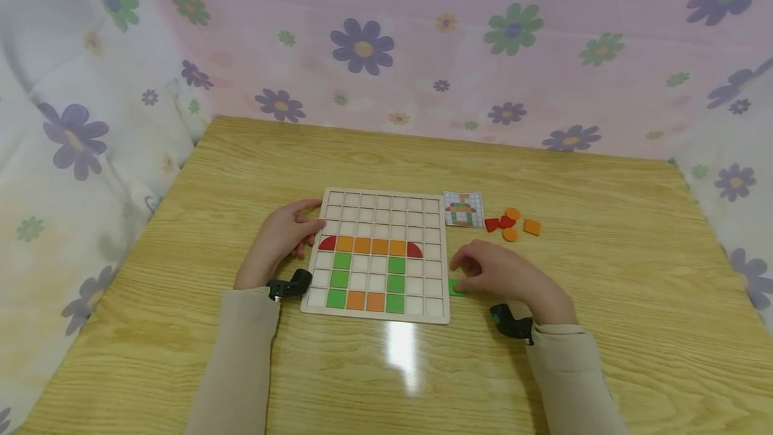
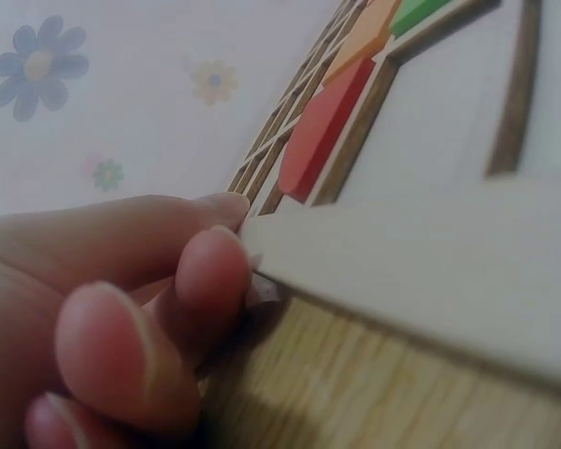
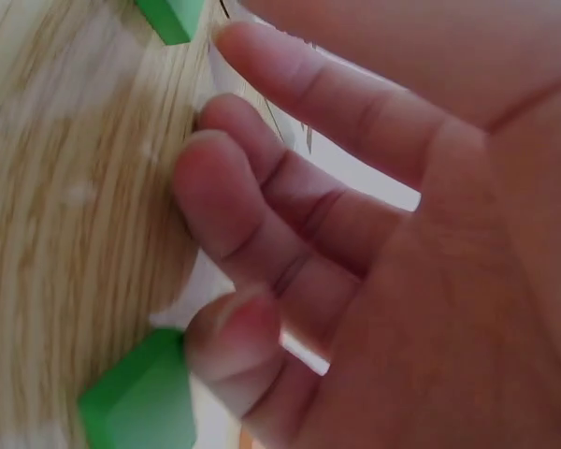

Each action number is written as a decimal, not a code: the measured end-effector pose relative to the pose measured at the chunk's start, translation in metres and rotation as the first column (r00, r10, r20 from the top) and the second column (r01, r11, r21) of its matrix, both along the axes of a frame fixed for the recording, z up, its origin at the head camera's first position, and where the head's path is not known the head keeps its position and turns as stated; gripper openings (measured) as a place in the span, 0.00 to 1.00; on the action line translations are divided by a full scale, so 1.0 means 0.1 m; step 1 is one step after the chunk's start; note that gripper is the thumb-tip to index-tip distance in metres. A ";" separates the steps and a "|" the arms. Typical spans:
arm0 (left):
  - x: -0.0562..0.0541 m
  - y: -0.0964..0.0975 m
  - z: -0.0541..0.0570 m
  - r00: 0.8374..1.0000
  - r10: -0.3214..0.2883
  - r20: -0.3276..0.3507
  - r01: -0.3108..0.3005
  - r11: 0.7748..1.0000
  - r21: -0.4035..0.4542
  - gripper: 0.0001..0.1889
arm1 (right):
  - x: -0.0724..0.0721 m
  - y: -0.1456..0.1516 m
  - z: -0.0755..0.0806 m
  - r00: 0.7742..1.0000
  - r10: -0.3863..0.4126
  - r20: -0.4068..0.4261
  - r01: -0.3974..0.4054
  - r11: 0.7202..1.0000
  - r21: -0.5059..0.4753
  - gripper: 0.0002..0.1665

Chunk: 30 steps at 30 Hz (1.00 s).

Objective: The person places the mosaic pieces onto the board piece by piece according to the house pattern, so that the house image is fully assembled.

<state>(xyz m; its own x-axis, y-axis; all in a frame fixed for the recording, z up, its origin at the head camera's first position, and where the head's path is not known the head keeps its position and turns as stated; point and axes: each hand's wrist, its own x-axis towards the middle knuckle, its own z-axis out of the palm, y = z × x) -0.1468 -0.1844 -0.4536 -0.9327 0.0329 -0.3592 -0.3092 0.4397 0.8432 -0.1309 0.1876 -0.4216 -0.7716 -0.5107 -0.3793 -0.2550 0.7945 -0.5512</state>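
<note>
A wooden grid board (image 1: 433, 317) lies on the table, with red, orange and green pieces set in its lower cells. At its left edge my left hand (image 1: 282, 233) rests, its fingertips (image 2: 215, 267) against the rim near a red quarter-round piece (image 2: 325, 131). My right hand (image 1: 504, 277) is low over the table to the right of the board, fingers loosely bent and apart. A green square tile (image 1: 455, 287) lies by its fingertips; in the right wrist view a green tile (image 3: 145, 398) sits right at one fingertip.
Behind the right hand, a pattern card (image 1: 464, 210) with a small coloured figure lies by the board's upper right edge. Beside it are loose red pieces (image 1: 492, 224), orange discs (image 1: 510, 235) and an orange square (image 1: 532, 227). Flowered cloth (image 1: 410, 86) hangs around the table.
</note>
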 end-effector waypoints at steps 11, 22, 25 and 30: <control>-0.01 -0.01 0.00 1.000 -0.008 -0.003 0.008 1.000 0.000 0.26 | 0.04 -0.08 0.05 0.999 0.026 -0.045 -0.023 0.998 0.056 0.13; 0.00 0.00 0.01 1.000 -0.018 -0.011 0.018 1.000 0.006 0.27 | 0.02 -0.08 0.05 0.999 0.001 -0.040 0.000 1.000 0.016 0.13; 0.00 0.00 0.01 1.000 -0.022 -0.013 0.022 1.000 0.001 0.26 | 0.02 -0.08 0.05 0.999 -0.015 -0.033 0.015 1.000 0.006 0.13; 0.01 0.00 0.02 1.000 -0.025 -0.017 0.025 1.000 0.001 0.26 | 0.02 -0.08 0.04 0.999 -0.025 -0.036 0.025 1.000 0.013 0.15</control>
